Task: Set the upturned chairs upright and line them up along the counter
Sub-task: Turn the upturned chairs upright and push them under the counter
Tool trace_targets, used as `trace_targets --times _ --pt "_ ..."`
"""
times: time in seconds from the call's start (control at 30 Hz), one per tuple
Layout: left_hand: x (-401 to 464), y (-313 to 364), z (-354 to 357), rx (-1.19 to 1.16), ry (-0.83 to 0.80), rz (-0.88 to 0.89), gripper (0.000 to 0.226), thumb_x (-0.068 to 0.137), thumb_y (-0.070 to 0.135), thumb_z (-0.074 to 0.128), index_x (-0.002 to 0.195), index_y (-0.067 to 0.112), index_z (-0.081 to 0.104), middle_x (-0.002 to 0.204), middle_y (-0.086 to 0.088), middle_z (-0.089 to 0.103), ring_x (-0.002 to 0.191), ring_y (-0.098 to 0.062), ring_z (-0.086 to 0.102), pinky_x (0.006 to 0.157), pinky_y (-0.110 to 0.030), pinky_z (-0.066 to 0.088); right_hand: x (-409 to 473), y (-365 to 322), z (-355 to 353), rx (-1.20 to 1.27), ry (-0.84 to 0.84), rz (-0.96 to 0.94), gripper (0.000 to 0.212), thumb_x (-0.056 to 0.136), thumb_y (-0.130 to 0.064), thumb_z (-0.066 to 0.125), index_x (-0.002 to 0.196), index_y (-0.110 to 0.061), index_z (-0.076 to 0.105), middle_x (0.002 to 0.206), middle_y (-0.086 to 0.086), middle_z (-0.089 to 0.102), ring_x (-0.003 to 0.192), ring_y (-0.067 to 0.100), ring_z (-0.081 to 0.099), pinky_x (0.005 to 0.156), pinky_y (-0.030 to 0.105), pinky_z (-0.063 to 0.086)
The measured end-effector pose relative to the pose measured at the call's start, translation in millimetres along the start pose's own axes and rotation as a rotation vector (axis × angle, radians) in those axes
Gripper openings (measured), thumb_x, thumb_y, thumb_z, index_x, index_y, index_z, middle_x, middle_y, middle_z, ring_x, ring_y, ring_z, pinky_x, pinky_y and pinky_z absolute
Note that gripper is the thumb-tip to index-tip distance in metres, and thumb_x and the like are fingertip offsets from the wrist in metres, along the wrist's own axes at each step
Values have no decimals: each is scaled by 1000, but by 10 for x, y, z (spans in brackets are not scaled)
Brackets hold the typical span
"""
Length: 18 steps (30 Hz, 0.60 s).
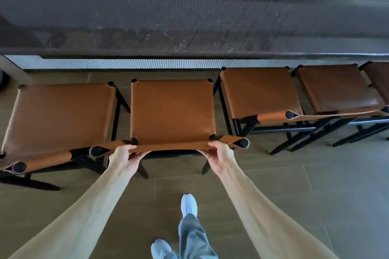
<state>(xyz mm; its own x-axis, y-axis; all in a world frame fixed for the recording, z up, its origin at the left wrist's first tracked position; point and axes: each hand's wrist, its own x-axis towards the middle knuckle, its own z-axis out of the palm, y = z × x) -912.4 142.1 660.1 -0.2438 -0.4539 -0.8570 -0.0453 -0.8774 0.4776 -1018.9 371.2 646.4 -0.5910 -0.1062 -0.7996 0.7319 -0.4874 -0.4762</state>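
Note:
A chair with a tan leather seat (172,109) and black frame stands upright in front of the dark counter (189,27). My left hand (126,159) and my right hand (220,155) both grip the top edge of its leather backrest, thumbs on top. A second upright chair (61,118) stands close to its left. Another upright chair (259,92) stands to its right, then one more (334,88), all facing the counter in a row.
The counter has a ribbed pale front panel (126,64) behind the chairs. A further chair's edge (381,82) shows at the far right. My feet in white shoes (188,204) stand on the brown tiled floor (315,185) behind the chairs.

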Motion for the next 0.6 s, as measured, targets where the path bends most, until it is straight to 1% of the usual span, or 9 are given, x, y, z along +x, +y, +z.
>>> trace_targets --times 0.07,0.13,0.23,0.27,0.43,0.53,0.6 --pt "61 78 194 14 -22 6 20 93 -20 42 107 -8 51 130 -37 47 117 -56 56 80 -63 54 170 -121 150 3 -5 5 53 88 22 43 140 15 39 135 41 51 118 57 58 87 63 55" --pt "131 151 340 13 -33 -8 17 94 -19 41 99 -6 50 128 -38 47 117 -57 56 79 -64 53 278 -204 278 14 3 11 53 88 22 43 141 12 39 136 40 52 117 56 58 86 63 55" --pt "235 255 446 3 -41 -11 17 94 -18 40 99 -5 50 127 -38 48 118 -56 56 89 -67 51 388 -236 415 13 19 22 54 88 23 42 140 8 41 136 38 53 118 54 59 79 60 58" --pt "262 292 467 5 -46 -7 17 94 -19 41 100 -5 51 127 -38 48 117 -56 56 90 -67 51 416 -232 450 4 18 27 53 88 23 43 139 8 41 136 38 53 118 53 59 78 59 58" --pt "323 368 583 -5 -18 12 21 91 -22 40 99 -5 49 117 -37 50 111 -59 57 87 -72 49 487 -280 594 -26 9 62 48 90 22 42 137 13 43 138 39 51 127 52 54 81 60 57" --pt "307 393 634 -6 -17 -8 20 92 -22 40 98 -5 49 113 -35 51 105 -60 57 83 -72 51 503 -320 621 -41 12 57 47 91 21 40 137 14 44 137 39 51 124 53 56 85 61 56" --pt "295 417 675 -10 -38 -23 19 94 -20 39 99 -5 48 116 -36 50 104 -59 57 85 -72 50 519 -346 654 -47 -3 49 47 91 22 39 137 13 43 135 39 53 120 53 58 86 62 55"
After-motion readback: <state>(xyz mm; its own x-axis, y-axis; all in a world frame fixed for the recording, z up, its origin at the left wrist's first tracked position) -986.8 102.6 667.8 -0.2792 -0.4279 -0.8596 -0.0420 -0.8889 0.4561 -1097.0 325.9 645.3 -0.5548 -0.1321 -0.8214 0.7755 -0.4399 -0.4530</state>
